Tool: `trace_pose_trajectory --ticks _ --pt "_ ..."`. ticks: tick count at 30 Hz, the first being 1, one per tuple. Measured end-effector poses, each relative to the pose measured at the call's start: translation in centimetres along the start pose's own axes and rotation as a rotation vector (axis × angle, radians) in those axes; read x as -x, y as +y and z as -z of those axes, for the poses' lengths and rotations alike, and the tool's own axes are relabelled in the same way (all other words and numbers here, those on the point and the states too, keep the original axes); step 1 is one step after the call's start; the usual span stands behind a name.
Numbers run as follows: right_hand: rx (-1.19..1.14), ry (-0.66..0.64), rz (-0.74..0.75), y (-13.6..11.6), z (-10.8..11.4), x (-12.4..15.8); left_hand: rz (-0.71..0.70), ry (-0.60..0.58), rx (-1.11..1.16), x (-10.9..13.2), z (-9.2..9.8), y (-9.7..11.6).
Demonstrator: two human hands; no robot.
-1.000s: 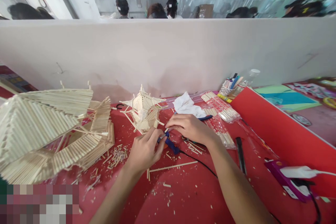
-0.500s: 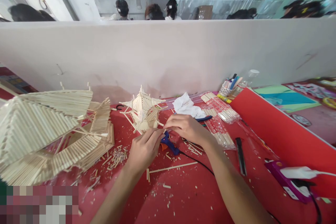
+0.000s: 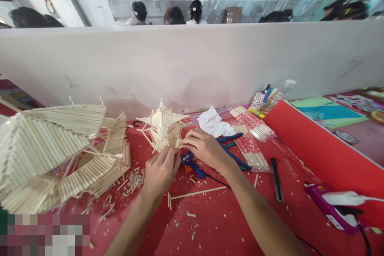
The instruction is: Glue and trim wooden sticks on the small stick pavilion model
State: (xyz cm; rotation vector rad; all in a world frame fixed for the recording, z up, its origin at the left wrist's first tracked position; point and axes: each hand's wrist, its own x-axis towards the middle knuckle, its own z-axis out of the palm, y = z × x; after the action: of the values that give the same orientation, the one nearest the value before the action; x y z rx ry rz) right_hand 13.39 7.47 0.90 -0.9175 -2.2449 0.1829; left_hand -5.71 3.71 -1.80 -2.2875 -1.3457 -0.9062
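Note:
A small pavilion-like model [image 3: 162, 126] made of thin wooden sticks stands on the red table. Both my hands meet at its near right corner. My left hand [image 3: 162, 168] is closed, its fingertips pressed together; what they pinch is hidden. The thumb and fingers of my right hand [image 3: 205, 150] pinch a thin wooden stick [image 3: 181, 144] at the model's edge; only a short bit of it shows. Just below the right hand lies a blue glue gun [image 3: 195, 167], its nozzle end hidden behind my left fingers. Blue-handled pliers [image 3: 235, 156] lie to the right.
A larger stick-built model [image 3: 51, 140] fills the left side. Stick offcuts [image 3: 133, 180] and a long stick [image 3: 198, 193] lie in front. Packaged sticks [image 3: 252, 124], a white cloth [image 3: 214, 122], a black cutter [image 3: 276, 180] and a purple power strip [image 3: 330, 208] are rightward. A pale partition [image 3: 180, 64] stands behind.
Both hands have shifted slightly left, closer to the small model. The right hand has uncovered more of the blue-handled pliers. The glue gun lies where it was.

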Motion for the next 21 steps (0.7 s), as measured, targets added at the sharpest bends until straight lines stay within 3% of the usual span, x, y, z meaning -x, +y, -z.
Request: trace_pose_trajectory --ticks 7,21 --pt "-0.003 0.046 -0.051 0.0 -0.7 0.0 0.004 -0.023 -0.051 0.0 0.0 0.1" --pt "-0.108 0.01 -0.202 -0.3 -1.2 -0.2 -0.05 -0.016 -0.108 -0.2 -0.1 0.1"
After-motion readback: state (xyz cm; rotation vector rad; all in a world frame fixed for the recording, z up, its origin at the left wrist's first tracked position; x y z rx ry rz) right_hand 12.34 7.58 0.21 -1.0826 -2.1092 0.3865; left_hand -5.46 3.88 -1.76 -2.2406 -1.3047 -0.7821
